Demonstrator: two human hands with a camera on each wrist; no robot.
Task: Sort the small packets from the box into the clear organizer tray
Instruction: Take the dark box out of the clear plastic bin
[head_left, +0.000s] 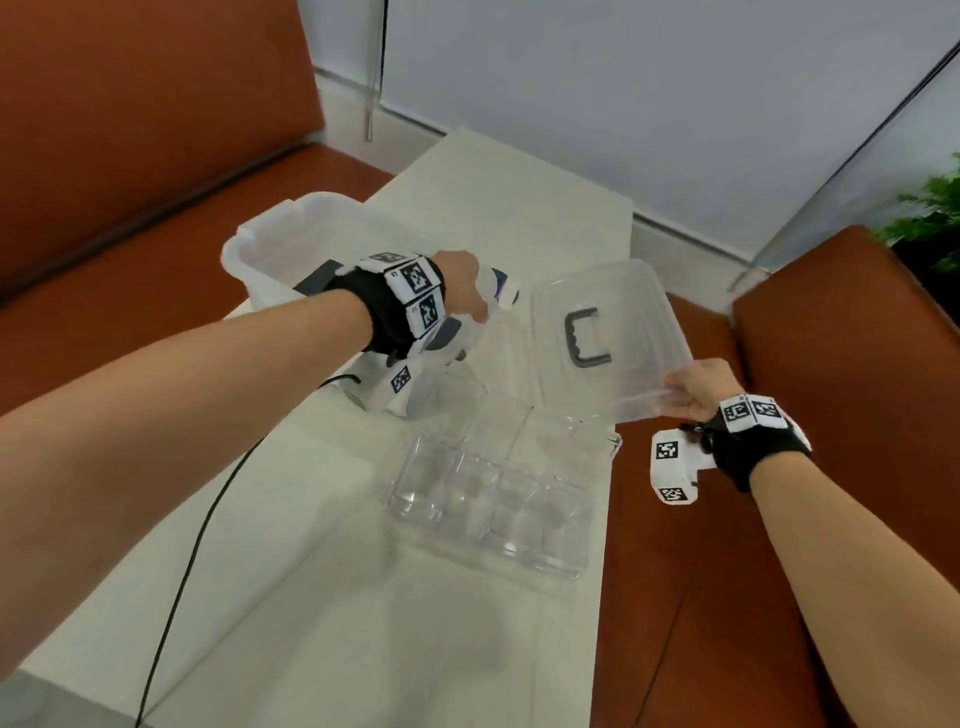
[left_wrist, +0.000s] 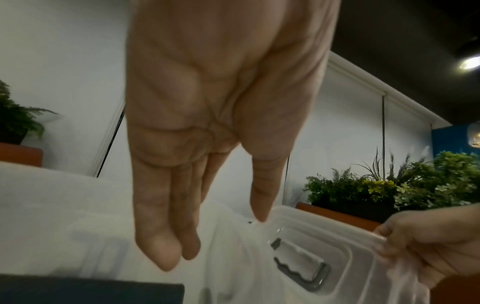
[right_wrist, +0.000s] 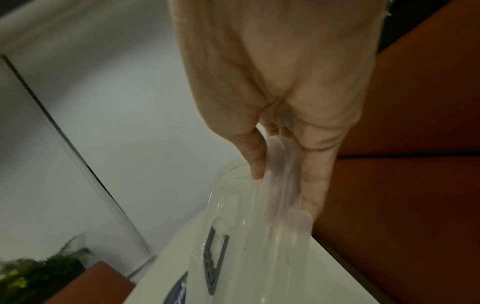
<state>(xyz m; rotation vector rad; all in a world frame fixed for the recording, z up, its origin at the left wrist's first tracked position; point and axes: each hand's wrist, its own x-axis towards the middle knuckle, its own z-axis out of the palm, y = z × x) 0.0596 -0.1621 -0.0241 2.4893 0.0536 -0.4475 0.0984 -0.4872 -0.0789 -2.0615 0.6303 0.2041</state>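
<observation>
Right hand (head_left: 693, 389) pinching lid (head_left: 602, 338) edge, left hand (head_left: 462, 286) slack-fingered over box (head_left: 270, 249); tray (head_left: 498, 499) lengthwise down table (head_left: 311, 597). Left wrist: straight fingers (left_wrist: 161, 236), lid handle (left_wrist: 301, 265). Right wrist: thumb (right_wrist: 253, 156) atop lid

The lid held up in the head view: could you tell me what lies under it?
Under the lid, the far end of the clear organizer tray shows through; whether the lid touches it is unclear.
</observation>
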